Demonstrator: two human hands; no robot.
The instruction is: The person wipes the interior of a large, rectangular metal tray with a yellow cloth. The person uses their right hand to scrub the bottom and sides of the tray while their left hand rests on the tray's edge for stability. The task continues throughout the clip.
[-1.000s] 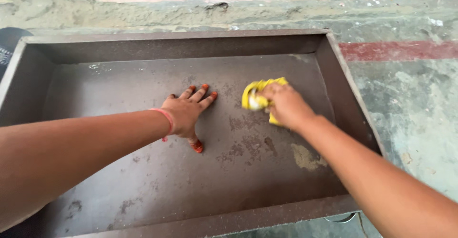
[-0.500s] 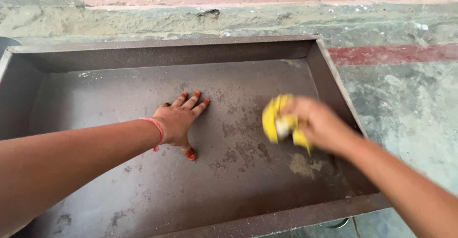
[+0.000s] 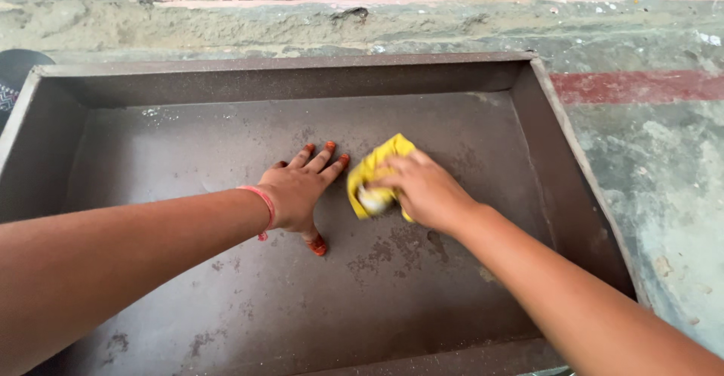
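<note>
Hands in brown tray point(image 3: 543, 127): right point(image 3: 422, 189) gripping yellow cloth point(image 3: 375, 171), left point(image 3: 298, 187) (fingers spread) flat.

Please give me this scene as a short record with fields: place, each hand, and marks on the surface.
Place: brown metal tray on a concrete floor
Left hand: flat on the tray bottom, fingers spread, holds nothing
Right hand: presses a yellow cloth on the tray bottom
Marks: dark stains near the right hand

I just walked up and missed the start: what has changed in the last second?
The right hand, gripping the yellow cloth, swept right across the tray's floor, then back left, ending close to the left hand. The left hand stayed pressed flat, and the brown metal tray stayed put.
</note>
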